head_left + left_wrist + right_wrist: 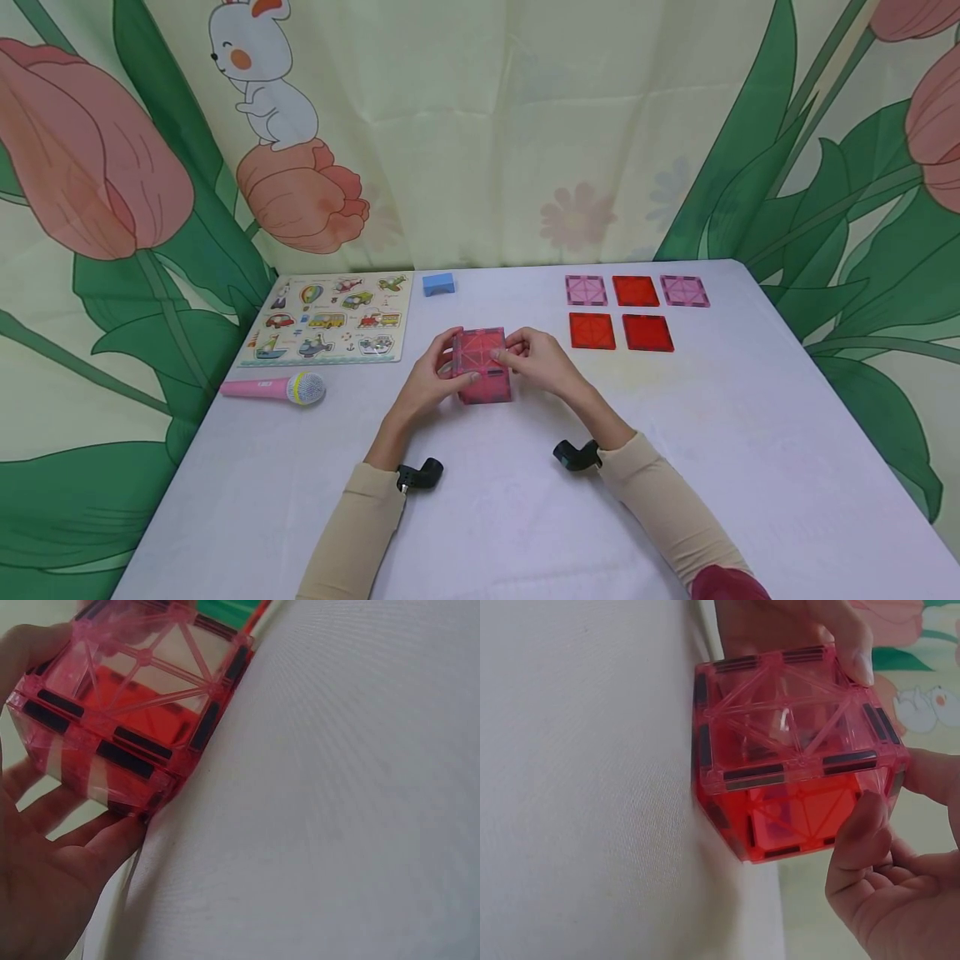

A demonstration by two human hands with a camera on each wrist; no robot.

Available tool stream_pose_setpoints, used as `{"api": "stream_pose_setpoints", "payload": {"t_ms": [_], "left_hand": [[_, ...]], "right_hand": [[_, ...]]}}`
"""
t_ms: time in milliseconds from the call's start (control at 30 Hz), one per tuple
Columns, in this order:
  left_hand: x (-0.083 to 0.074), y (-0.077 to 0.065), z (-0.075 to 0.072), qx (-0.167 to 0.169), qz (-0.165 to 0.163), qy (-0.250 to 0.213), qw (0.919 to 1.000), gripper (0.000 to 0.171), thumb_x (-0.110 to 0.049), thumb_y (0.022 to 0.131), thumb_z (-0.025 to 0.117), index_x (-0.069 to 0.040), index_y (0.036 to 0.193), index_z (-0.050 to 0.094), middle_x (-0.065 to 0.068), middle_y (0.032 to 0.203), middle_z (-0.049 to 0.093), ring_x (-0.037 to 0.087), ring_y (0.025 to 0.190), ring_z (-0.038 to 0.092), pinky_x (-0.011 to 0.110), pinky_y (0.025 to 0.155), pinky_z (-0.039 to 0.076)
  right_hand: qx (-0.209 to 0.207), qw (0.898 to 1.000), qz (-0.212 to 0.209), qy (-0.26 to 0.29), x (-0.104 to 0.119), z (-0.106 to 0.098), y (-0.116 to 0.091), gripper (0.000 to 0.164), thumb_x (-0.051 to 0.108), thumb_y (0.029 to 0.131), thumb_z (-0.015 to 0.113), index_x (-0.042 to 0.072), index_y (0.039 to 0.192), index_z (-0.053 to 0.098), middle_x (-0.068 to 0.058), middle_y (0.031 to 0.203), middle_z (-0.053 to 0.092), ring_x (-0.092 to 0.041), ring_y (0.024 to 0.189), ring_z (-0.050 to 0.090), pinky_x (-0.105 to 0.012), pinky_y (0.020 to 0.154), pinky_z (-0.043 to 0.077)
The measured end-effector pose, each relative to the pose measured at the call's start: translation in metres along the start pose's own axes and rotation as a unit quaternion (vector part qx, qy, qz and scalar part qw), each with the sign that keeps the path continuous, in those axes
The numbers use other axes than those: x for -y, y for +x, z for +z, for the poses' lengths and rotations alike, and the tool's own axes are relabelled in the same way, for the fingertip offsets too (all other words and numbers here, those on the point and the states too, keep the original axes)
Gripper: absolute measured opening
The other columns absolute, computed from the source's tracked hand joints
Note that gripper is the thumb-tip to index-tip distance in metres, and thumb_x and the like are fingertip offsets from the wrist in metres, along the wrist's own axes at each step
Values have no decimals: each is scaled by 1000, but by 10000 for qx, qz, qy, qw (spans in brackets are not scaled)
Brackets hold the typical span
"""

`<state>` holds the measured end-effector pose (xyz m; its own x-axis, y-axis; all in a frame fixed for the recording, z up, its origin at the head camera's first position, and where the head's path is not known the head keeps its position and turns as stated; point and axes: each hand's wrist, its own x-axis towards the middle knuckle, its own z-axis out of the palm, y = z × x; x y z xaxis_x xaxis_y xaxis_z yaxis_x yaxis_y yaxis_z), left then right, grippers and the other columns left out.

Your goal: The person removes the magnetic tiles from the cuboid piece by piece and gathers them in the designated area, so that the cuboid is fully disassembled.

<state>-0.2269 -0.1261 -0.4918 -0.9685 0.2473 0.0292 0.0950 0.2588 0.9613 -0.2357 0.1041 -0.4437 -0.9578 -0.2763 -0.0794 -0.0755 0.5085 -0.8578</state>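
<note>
A box of clear pink and red magnetic tiles (483, 387) stands on the table between both hands. Dark magnet strips line its tile edges. My left hand (431, 379) grips the box from the left, thumb at the front and fingers behind. On the other side, my right hand (546, 364) pinches the box's upper right edge between thumb and forefinger. The right wrist view shows that thumb (866, 825) over the side, with a red tile (802, 814) visible deeper in the box. Whether that side carries a tile of its own I cannot tell.
Loose square tiles, red (592, 331) and pink (586, 290), lie in two rows at the back right. A wooden picture puzzle board (337, 321) lies at the back left, a pink toy microphone (258, 389) before it. A small blue block (438, 284) sits near the far edge.
</note>
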Motion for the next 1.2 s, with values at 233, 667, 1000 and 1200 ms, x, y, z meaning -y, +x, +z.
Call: {"api": "stream_pose_setpoints", "payload": {"t_ms": [233, 667, 1000, 1200], "left_hand": [[-1, -1, 1, -23, -74, 35, 10000, 81, -27, 83, 80, -34, 151, 37, 7, 150, 45, 32, 140, 47, 49, 114, 43], [-1, 0, 1, -27, -56, -29, 10000, 82, -27, 83, 81, -32, 152, 37, 6, 149, 46, 31, 139, 48, 48, 114, 43], [-1, 0, 1, -20, -119, 30, 9999, 84, -29, 83, 81, -32, 153, 35, 5, 151, 45, 30, 139, 48, 46, 114, 43], [1, 0, 1, -19, -92, 20, 10000, 83, -30, 83, 81, -34, 152, 35, 5, 150, 46, 30, 139, 48, 45, 113, 44]], "right_hand": [[92, 9997, 108, 181, -2, 0, 2, 43, 36, 91, 73, 3, 117, 61, -10, 93, 65, -27, 83, 65, -24, 71, 55], [203, 9982, 283, 493, -1, -1, 2, 43, 33, 93, 71, 2, 120, 58, -10, 90, 73, -21, 73, 62, -24, 66, 53], [166, 9986, 142, 475, 2, -2, 3, 39, 30, 93, 72, 6, 119, 56, -9, 79, 69, -17, 65, 57, -25, 63, 52], [260, 9986, -111, 449, 2, -4, 2, 36, 28, 93, 72, 6, 117, 55, -13, 83, 69, -23, 69, 58, -25, 62, 50]]}}
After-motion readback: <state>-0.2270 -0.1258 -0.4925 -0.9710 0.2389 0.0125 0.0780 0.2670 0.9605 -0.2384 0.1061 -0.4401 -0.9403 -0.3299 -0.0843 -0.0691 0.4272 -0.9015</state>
